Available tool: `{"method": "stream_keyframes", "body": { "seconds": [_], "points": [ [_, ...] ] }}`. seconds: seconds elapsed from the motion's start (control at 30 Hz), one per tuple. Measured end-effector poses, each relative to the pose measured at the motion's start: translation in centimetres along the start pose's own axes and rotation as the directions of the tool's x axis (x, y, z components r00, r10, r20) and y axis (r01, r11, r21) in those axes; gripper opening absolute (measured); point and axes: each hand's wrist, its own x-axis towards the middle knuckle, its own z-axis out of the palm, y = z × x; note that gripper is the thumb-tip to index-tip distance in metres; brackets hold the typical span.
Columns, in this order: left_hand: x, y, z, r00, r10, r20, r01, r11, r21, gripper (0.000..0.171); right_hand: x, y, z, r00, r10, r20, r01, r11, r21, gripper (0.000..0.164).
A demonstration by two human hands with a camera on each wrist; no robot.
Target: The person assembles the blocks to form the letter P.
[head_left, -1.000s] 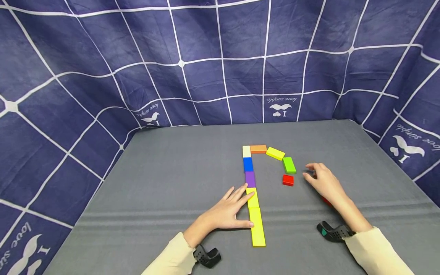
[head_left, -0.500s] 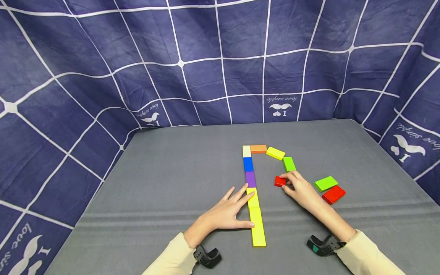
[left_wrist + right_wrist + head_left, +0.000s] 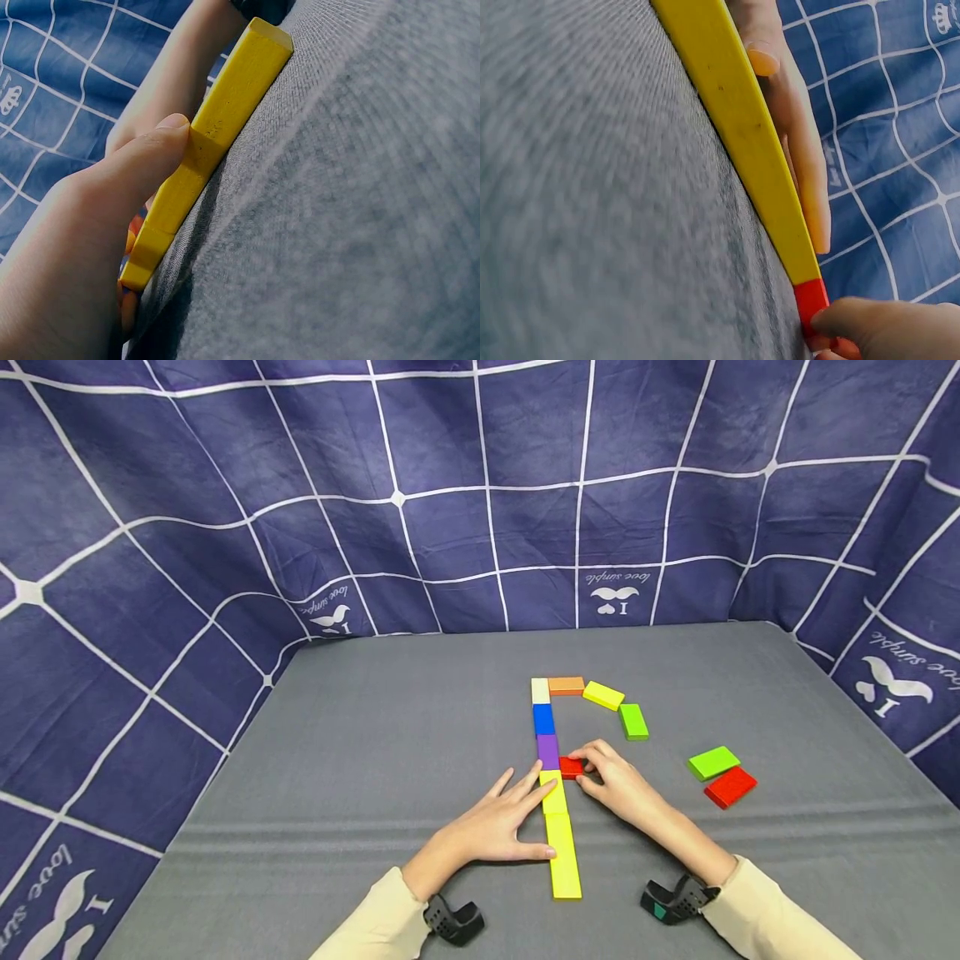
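Observation:
Thumb and fingers of my right hand (image 3: 618,781) pinch a small red block (image 3: 571,767), which lies against the right side of the block column where purple meets yellow. My left hand (image 3: 495,822) rests with spread fingers along that column; its fingertips touch the short yellow block (image 3: 553,793) and its thumb the long yellow block (image 3: 563,856). Above them in the column come a purple block (image 3: 548,752), a blue block (image 3: 543,720) and a cream block (image 3: 540,691). An orange block (image 3: 566,686), a yellow block (image 3: 603,695) and a green block (image 3: 633,722) curve away rightward from the top.
Right of my right hand, a loose green block (image 3: 713,762) and a larger red block (image 3: 731,787) lie touching or nearly so. The grey table (image 3: 360,735) is backed by a blue curtain (image 3: 450,527) with white grid lines.
My right hand has come left from beside the green blocks, taken hold of the small red block and moved it left to the column. My left hand has stayed in place.

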Motion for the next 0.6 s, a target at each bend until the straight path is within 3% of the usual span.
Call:
{"method": "stream_keyframes", "body": {
  "seconds": [0.2,0.37,0.6],
  "points": [
    [0.1,0.0,0.3,1.0,0.018,-0.004,-0.018,1.0,-0.001,0.084,-1.0,1.2,-2.1,0.999,0.046,0.0,-0.046,0.999,0.011,0.031],
    [0.0,-0.1,0.3,1.0,0.025,-0.012,-0.025,1.0,0.005,0.083,-2.4,3.7,-5.1,0.991,0.117,-0.063,-0.12,0.991,-0.052,0.034],
    [0.0,-0.3,0.2,1.0,0.025,-0.011,-0.025,1.0,-0.001,0.084,-5.1,6.8,-8.1,0.952,0.232,-0.199,-0.267,0.949,-0.168,0.039]
  ]
}}
